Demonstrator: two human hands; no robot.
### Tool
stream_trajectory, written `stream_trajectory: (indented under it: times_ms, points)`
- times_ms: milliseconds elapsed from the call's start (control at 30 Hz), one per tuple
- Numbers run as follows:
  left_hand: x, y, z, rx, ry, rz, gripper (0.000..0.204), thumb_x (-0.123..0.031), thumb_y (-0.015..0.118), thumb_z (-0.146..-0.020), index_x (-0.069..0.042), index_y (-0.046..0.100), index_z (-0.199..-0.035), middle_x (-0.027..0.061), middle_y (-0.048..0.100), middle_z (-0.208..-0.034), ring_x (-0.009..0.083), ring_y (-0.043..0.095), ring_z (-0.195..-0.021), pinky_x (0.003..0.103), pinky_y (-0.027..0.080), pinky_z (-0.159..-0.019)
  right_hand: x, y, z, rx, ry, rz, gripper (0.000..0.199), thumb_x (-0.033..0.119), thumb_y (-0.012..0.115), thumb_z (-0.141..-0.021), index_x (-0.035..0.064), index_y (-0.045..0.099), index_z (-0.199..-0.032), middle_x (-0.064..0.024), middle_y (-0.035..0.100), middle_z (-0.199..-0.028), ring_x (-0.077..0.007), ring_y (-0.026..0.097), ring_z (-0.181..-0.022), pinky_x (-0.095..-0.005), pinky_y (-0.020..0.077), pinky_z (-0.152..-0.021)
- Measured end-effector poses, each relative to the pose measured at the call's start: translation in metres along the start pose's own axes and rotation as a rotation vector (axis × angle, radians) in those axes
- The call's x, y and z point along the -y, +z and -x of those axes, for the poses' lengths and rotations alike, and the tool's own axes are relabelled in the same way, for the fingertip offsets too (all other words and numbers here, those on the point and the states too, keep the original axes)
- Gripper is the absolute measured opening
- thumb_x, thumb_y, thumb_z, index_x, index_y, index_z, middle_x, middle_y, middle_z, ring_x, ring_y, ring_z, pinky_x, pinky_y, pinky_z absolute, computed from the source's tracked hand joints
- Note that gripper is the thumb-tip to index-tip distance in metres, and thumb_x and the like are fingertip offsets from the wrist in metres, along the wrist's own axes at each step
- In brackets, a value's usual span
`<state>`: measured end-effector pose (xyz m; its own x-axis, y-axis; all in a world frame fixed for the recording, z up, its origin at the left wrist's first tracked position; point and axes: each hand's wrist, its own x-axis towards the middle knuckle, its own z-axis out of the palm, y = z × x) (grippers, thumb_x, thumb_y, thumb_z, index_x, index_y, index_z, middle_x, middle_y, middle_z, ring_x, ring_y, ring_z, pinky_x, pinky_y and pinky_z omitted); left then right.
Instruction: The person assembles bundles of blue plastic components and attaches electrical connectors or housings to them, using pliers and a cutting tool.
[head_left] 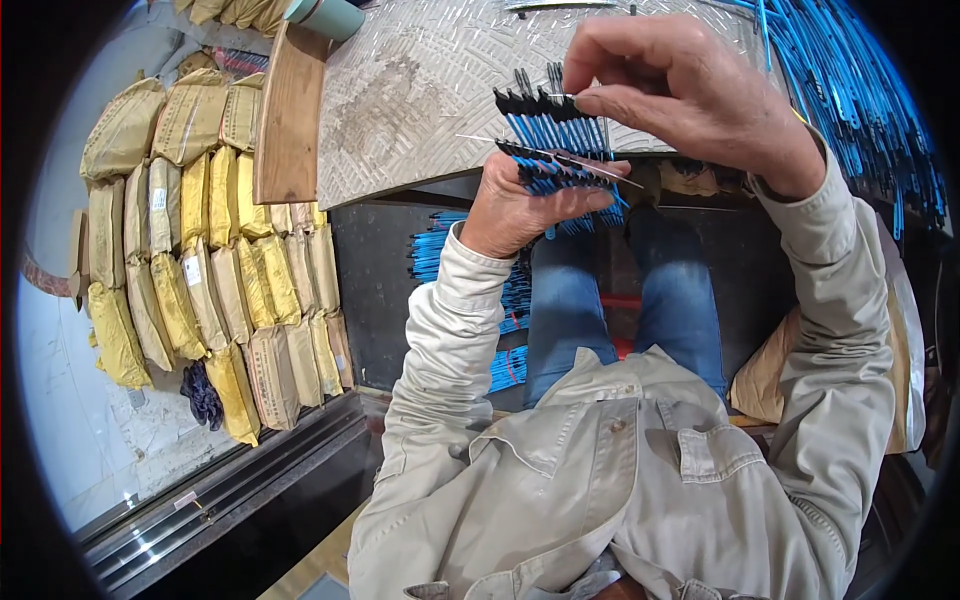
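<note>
My left hand [515,210] is closed around a bundle of thin blue strips with black toothed-looking ends [560,135], held up at the table's near edge. The strips lie side by side in rows, their black ends fanned along the top and across the middle. A thin pale rod [610,172] crosses the bundle at a slant. Over the bundle's upper right, my right hand [670,85] is closed in a pinch, its thumb and forefinger tips at the black ends. What the pinch holds is too small to make out.
A worn, patterned tabletop [430,110] lies ahead, with a wooden board [290,120] on its left edge and a green cylinder [328,16] beyond. Loose blue strips [850,90] pile up at the right. Bundled blue strips [509,368] sit below. Yellow and tan packages [235,195] are stacked left.
</note>
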<state>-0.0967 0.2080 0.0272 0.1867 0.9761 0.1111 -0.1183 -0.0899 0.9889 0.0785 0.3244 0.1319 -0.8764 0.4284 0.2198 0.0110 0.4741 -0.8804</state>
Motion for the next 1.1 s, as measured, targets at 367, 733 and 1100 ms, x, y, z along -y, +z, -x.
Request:
stream_trajectory:
  times_ms: [367, 733, 1100]
  points:
    - [-0.006, 0.001, 0.0, -0.012, -0.024, -0.043, 0.014, -0.003, 0.063, -0.081, 0.003, 0.064, -0.093, 0.0169, 0.064, -0.098, 0.0203, 0.062, -0.092, 0.032, 0.053, -0.079, 0.006, -0.008, -0.007, 0.087, -0.079, 0.194, 0.004, 0.001, 0.062, -0.075, -0.001, 0.06, -0.079, -0.0104, 0.056, -0.068, -0.022, 0.053, -0.06, -0.0309, 0.0405, -0.055]
    - [-0.005, 0.006, 0.0, -0.096, -0.056, 0.085, 0.02, -0.003, 0.066, -0.075, 0.005, 0.065, -0.093, 0.0172, 0.065, -0.093, 0.0249, 0.064, -0.087, 0.034, 0.052, -0.079, 0.013, -0.015, -0.004, 0.135, -0.12, 0.239, 0.005, 0.001, 0.061, -0.075, -0.0014, 0.061, -0.08, -0.0111, 0.056, -0.069, -0.0236, 0.055, -0.061, -0.032, 0.0416, -0.055]
    - [-0.006, 0.003, -0.002, -0.062, -0.07, 0.047, 0.022, -0.002, 0.065, -0.077, 0.007, 0.061, -0.097, 0.0186, 0.064, -0.097, 0.0258, 0.062, -0.094, 0.033, 0.054, -0.077, 0.006, -0.008, 0.002, 0.051, -0.088, 0.197, 0.006, 0.006, 0.06, -0.075, 0.0004, 0.059, -0.077, -0.0129, 0.056, -0.071, -0.0255, 0.056, -0.063, -0.0332, 0.0423, -0.056]
